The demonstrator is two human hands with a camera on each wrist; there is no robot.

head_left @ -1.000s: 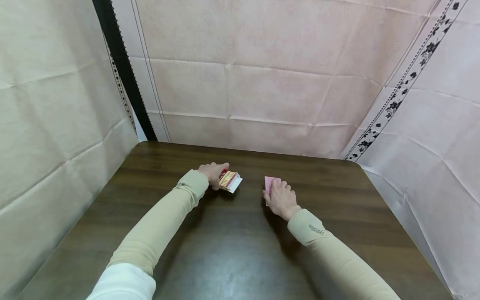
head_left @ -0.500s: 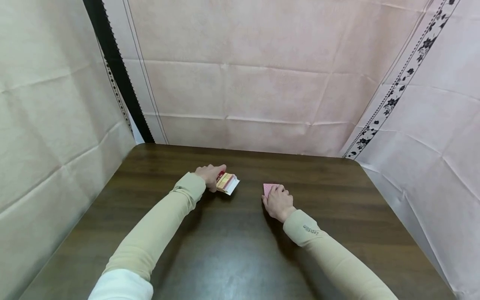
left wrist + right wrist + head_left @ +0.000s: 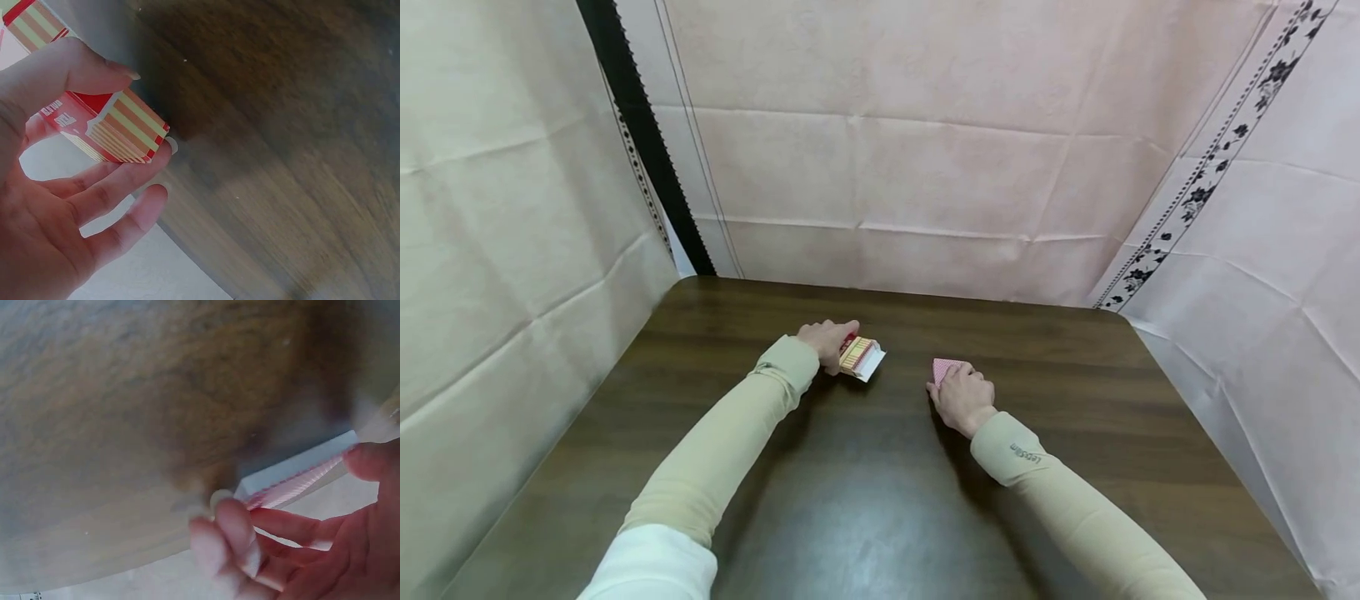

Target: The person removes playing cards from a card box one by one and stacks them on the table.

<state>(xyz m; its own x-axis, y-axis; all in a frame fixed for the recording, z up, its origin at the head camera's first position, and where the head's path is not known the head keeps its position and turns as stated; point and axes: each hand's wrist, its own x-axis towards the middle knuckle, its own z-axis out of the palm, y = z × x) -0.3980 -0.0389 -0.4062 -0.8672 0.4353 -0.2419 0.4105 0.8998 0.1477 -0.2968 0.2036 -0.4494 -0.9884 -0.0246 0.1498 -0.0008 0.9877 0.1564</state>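
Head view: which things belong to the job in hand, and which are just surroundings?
In the job:
striped box, gripped by the left hand
pink-and-white block, gripped by the right hand

Surroundings:
brown table
pale cloth hangings
black strip, left side

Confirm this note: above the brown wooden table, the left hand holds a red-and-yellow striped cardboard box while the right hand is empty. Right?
Not quite: the right hand isn't empty. The right wrist view shows it holding a pink-patterned, white-edged rectangular stack. The rest stands.
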